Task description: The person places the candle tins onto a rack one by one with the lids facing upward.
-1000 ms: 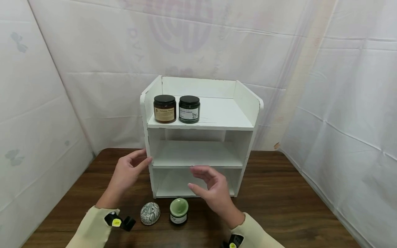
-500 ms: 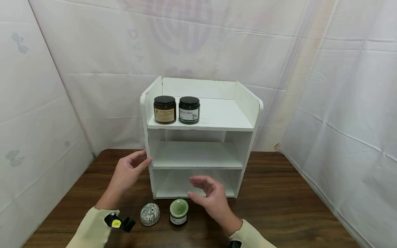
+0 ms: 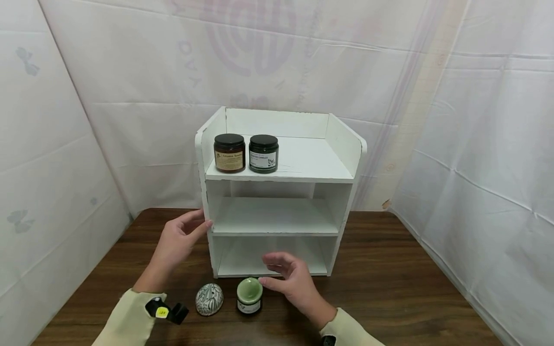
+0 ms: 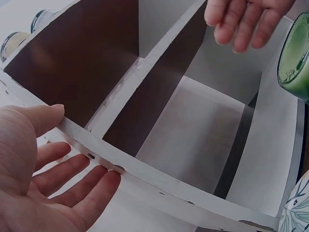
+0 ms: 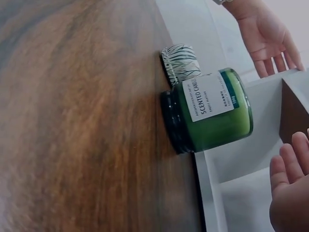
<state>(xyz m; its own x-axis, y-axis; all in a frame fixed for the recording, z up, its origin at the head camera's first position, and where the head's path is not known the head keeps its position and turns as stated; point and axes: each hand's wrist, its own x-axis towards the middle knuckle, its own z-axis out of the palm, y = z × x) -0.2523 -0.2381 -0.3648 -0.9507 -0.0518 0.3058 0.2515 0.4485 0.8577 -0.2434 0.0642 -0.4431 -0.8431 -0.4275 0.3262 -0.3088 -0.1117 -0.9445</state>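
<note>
Loosely, right hand (image 3: 295,284) curves beside green jar (image 3: 249,294); left hand (image 3: 176,239) touches shelf (image 3: 277,216).

Green, black and white over streaked brown
The near jar (image 3: 249,292) is translucent green, with a black lid (image 5: 175,121) and white label (image 5: 207,96); the rounded container (image 3: 209,299) has dark leafy strokes on white. On the white shelf unit (image 3: 277,214), the amber-brown jar (image 3: 230,154) wears tan, the dark-green jar (image 3: 263,154) white. The worktop (image 3: 389,274) is dark brown-grained, the sleeves (image 3: 132,317) pale cream.
</note>
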